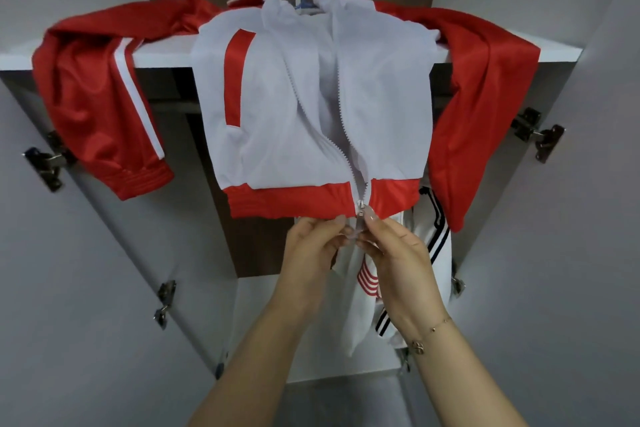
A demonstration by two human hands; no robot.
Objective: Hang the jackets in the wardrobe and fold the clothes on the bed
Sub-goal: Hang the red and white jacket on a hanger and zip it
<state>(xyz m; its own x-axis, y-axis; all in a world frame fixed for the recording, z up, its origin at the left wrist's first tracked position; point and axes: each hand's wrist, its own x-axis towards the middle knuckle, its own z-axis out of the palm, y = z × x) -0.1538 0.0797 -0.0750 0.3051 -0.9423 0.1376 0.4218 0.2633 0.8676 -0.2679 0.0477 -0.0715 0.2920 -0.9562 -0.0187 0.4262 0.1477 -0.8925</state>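
Now, zipper pull [360, 218]: pinched by both hands, at hem (teeth run straight up).
Left hand [311, 250]: grasping hem.
Right hand [394, 253]: grasping pull.
Jacket [311, 107]: directly above.

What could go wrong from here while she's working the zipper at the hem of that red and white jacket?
1. Both hands, left hand and right hand, pinch at the zipper on the red and white jacket; a misseated slider could jam or snag the lining.
2. The jacket hangs from a hanger barely visible at the collar; a downward tug may pull it off.
3. The red sleeves drape over the shelf and could slip or catch.
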